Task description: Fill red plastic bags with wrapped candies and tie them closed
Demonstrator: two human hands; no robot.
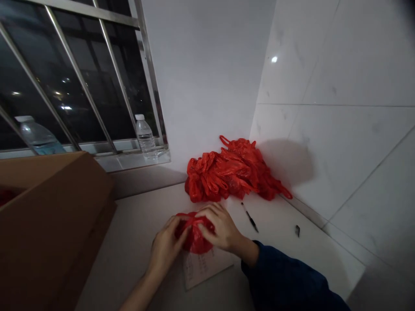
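From your head cam, your left hand (167,247) and right hand (220,226) are both curled around a scrunched-up red plastic bag (195,236), so you've got a proper grip on it with both, not a loose touch. The bag sits between your palms, just above a sheet of printed paper (205,270) lying on the white counter (136,246). Your right arm has a dark blue sleeve (285,280) on it, and your left forearm is bare.

Just past your hands there's a heap of red plastic bags (231,172), tucked into the corner against the tiled wall (343,164). Right of your right hand lie a black pen (250,217) and, further along, a small dark object (297,231). Left of your left hand is a cardboard box (55,220) with something red (4,197) inside. Ahead and to the left, two water bottles (145,136) (37,137) stand on the sill of a barred window (81,73)
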